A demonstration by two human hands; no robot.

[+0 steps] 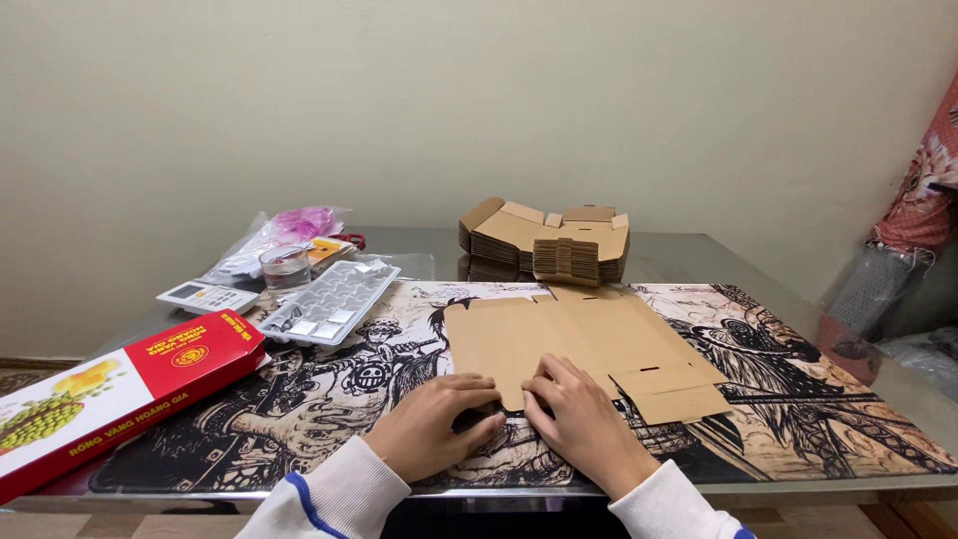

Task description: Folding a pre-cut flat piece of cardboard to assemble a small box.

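Since the flat cardboard blank (579, 344) lies on the printed mat (798, 399), light, stiff and creasable, its near edge is pinched by left hand (434, 424) and right hand (579, 419).

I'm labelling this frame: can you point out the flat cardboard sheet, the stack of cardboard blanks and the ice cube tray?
flat cardboard sheet (569, 339), head view, middle panel.
stack of cardboard blanks (544, 242), head view, top blank.
ice cube tray (334, 301), head view, centre compartments.
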